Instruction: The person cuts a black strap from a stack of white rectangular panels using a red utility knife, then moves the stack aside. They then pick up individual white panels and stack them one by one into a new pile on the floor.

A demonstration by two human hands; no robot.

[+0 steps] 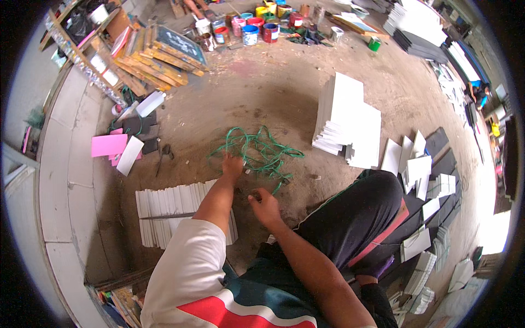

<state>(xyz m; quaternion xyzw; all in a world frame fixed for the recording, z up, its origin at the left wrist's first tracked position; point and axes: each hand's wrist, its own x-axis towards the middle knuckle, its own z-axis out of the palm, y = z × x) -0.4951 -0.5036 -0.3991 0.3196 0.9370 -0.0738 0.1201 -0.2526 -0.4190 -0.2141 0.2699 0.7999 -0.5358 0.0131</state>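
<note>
On the dirt floor ahead of the person lies a tangle of green cord (261, 150). Their left hand (232, 165) is closed on a strand at its near edge; the right hand (264, 205) pinches another strand just below. White boards (350, 123) are stacked to the right, paint cans (257, 30) well beyond.
</note>
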